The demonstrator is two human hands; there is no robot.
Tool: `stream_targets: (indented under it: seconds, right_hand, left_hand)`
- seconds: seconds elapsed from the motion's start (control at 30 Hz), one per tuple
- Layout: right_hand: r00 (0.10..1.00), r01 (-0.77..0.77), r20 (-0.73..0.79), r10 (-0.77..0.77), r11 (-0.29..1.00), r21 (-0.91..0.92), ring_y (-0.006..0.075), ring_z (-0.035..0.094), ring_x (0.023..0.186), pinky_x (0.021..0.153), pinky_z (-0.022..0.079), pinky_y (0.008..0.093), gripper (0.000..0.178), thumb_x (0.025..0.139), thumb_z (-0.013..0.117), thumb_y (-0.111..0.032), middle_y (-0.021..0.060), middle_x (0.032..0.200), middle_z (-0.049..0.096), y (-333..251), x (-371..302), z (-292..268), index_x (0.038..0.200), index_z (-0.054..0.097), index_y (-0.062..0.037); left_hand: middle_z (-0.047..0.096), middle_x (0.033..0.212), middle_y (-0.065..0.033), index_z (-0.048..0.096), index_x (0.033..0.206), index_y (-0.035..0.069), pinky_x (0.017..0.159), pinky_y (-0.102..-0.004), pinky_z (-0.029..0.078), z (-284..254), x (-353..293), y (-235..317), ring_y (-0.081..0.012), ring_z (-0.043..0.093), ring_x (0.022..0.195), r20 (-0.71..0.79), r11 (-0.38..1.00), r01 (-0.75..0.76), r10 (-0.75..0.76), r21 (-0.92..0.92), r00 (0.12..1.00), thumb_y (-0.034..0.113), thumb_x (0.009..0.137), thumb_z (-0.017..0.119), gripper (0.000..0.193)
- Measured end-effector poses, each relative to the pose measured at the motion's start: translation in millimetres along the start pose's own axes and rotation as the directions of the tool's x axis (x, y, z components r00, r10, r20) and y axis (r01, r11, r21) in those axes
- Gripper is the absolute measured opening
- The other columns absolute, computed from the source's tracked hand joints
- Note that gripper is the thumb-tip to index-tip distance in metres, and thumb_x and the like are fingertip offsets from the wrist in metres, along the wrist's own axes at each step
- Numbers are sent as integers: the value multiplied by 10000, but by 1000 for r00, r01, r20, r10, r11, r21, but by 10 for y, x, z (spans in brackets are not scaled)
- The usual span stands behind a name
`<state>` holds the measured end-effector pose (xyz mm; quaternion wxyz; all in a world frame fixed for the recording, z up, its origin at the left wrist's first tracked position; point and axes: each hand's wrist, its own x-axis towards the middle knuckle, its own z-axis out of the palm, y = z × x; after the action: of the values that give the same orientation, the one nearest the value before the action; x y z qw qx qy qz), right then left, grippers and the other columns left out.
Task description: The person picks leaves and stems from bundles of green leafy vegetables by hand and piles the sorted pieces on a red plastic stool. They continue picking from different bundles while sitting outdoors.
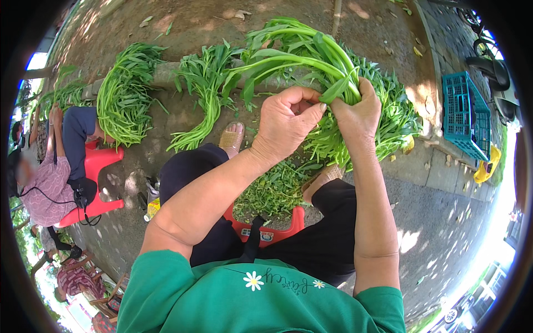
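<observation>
My right hand is closed around the stems of a bunch of water spinach, whose long green stalks arch up and over to the left. Close against it, my left hand is closed too, thumb and forefinger pinching at a leaf by the held stems. Under and behind my right hand lies a large heap of water spinach. Between my feet is a pile of loose leaves and trimmings. A smaller bunch rests on the ground to the left, with a bigger bundle beyond it.
I sit on a red plastic stool. At left, another person sits on a red stool beside more greens. A blue-green plastic crate stands at right, near a yellow bag. A low kerb runs behind the bundles.
</observation>
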<state>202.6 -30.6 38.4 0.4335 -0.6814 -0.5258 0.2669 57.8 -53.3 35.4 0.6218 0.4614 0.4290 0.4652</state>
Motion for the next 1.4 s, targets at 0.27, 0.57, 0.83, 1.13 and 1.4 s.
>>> stream_targets:
  seconds: [0.27,0.57,0.83,1.13,1.4]
  right_hand:
    - [1000,-17,4,17,1000,-27,225,629,729,710,493,321,393,627,680,-123,138,807,643,-54,0,-35,976,581,27]
    - [999,-42,16,42,999,-1,217,629,752,741,492,314,420,612,665,-111,140,832,648,-16,12,-36,997,580,32]
    - [999,-29,24,29,1000,2,218,622,747,740,487,309,423,608,655,-106,141,824,644,0,8,-36,997,577,43]
    - [1000,-11,20,11,1000,-10,203,615,719,713,486,303,386,610,655,-92,126,796,640,-27,7,-39,967,589,38]
    - [997,-76,-17,79,988,132,86,563,653,623,465,246,349,642,734,-129,45,745,637,-33,73,-114,923,605,32]
  left_hand:
    - [652,838,-50,621,918,4,651,-250,536,-89,19,13,-112,631,724,63,986,89,-81,-139,995,48,839,636,92]
    - [647,861,-86,592,853,18,665,-299,558,-123,4,-21,-168,646,743,-6,957,66,-70,-284,997,-5,830,549,53]
    - [631,943,-107,571,824,22,701,-338,572,-152,-30,-44,-191,650,769,-46,872,31,-61,-488,997,-45,819,514,88]
    - [632,899,-119,570,752,-5,680,-308,566,-313,-26,61,-185,651,742,169,938,141,-91,-316,981,-36,763,533,49]
    - [639,738,-93,595,704,1,636,-312,502,-380,-40,-7,-162,617,688,448,867,69,-321,493,834,94,769,600,114]
